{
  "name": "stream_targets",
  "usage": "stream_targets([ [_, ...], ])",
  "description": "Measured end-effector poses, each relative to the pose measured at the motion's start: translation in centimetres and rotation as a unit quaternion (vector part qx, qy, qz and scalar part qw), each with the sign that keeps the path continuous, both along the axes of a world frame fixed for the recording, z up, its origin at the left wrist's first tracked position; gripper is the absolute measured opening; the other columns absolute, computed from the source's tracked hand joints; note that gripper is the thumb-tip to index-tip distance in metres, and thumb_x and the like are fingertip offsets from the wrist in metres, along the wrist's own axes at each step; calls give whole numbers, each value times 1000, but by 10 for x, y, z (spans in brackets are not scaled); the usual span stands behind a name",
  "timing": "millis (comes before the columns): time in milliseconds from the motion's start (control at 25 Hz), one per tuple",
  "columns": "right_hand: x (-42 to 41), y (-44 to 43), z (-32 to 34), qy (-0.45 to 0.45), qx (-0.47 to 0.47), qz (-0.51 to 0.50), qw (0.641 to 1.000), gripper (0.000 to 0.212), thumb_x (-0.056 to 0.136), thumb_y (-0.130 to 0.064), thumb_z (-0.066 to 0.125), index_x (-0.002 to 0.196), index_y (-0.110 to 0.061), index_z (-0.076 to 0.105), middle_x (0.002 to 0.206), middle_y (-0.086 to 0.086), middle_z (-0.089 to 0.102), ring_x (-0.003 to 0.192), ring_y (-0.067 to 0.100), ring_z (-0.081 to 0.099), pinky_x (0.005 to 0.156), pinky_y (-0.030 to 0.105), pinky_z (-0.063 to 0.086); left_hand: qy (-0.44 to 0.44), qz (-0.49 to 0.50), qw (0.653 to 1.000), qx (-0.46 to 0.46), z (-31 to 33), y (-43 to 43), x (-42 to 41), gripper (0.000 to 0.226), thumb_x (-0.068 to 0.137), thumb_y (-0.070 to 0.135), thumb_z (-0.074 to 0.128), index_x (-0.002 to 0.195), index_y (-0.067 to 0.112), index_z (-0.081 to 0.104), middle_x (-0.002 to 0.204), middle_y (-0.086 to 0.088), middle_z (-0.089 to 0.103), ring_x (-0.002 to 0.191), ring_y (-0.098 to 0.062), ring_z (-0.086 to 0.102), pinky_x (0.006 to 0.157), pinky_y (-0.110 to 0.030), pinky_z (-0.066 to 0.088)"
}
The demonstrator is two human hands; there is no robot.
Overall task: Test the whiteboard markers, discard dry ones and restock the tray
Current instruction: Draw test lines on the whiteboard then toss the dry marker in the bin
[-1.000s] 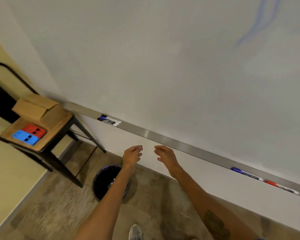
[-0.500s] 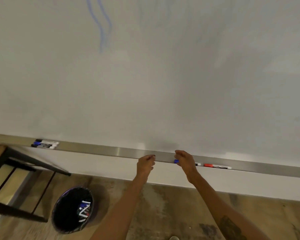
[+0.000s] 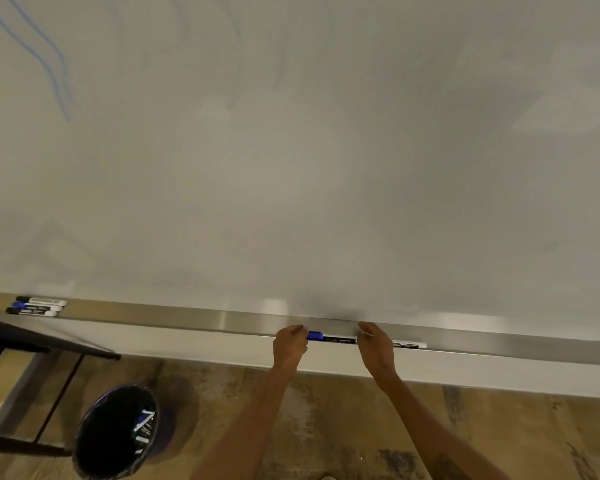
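Note:
A blue-capped marker (image 3: 329, 338) lies level along the metal tray (image 3: 187, 318) under the whiteboard (image 3: 309, 168). My left hand (image 3: 289, 346) has its fingers curled at the blue cap end. My right hand (image 3: 376, 346) grips the barrel at the other end. Just right of my right hand another marker (image 3: 409, 345) rests in the tray, its near end hidden by the hand. Three more markers (image 3: 37, 305) lie together at the tray's far left.
A black bin (image 3: 116, 431) with several markers inside stands on the wooden floor at lower left. A dark metal chair frame (image 3: 32, 341) sits at the left edge. Faint blue strokes (image 3: 49, 64) mark the board's upper left.
The view has swung right along the board. Both hands moved from mid-air up to the tray, and they now hold the blue-capped marker between them.

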State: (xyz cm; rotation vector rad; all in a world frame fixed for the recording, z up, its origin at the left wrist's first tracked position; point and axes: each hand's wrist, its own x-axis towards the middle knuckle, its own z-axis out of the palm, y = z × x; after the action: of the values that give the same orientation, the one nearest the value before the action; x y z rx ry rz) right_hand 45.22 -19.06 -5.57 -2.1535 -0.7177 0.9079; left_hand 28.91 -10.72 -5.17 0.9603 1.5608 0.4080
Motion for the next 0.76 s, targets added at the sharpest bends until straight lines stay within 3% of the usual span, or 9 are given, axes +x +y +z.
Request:
stream_targets([
  [80,2,3,-6,3,-1,5,1000,30,99,-9,49,126,-8,63,123,10,66,111,27,62,94,31,45,11,9,1000,6,-7,1,6,9,92,10,62,89,13,69,96,-17,72,87,-32,71,91,-45,57],
  [240,3,6,-11,33,-1,-14,999,33,95,-3,51,124,-8,64,122,11,67,108,28,64,98,39,51,36,16,999,6,-11,1,17,24,91,10,63,113,7,72,105,-15,72,96,-33,70,95,-43,56],
  [360,0,4,-1,36,32,-18,999,36,95,0,51,128,-7,62,129,10,63,116,27,60,102,35,48,22,50,998,27,0,-3,20,24,90,12,63,112,12,72,104,-9,72,93,-28,70,93,-43,57],
  [520,-9,-1,23,44,78,-39,995,38,95,2,48,129,-7,61,131,6,61,115,18,57,94,21,42,-61,113,988,88,19,-9,17,20,86,9,75,106,11,72,99,-3,70,95,-22,67,94,-39,57],
  [600,-16,-4,32,31,105,-46,993,35,96,1,49,128,-9,62,132,6,61,110,13,56,93,20,42,-91,125,981,115,33,-11,15,18,85,6,76,101,13,73,97,-1,70,95,-22,67,94,-38,56],
  [760,-37,-7,58,12,151,-42,988,27,99,-10,54,124,-15,62,130,6,64,113,21,61,96,26,46,-171,133,964,152,71,-10,7,19,86,2,74,100,14,72,101,-4,71,97,-27,71,91,-42,59],
])
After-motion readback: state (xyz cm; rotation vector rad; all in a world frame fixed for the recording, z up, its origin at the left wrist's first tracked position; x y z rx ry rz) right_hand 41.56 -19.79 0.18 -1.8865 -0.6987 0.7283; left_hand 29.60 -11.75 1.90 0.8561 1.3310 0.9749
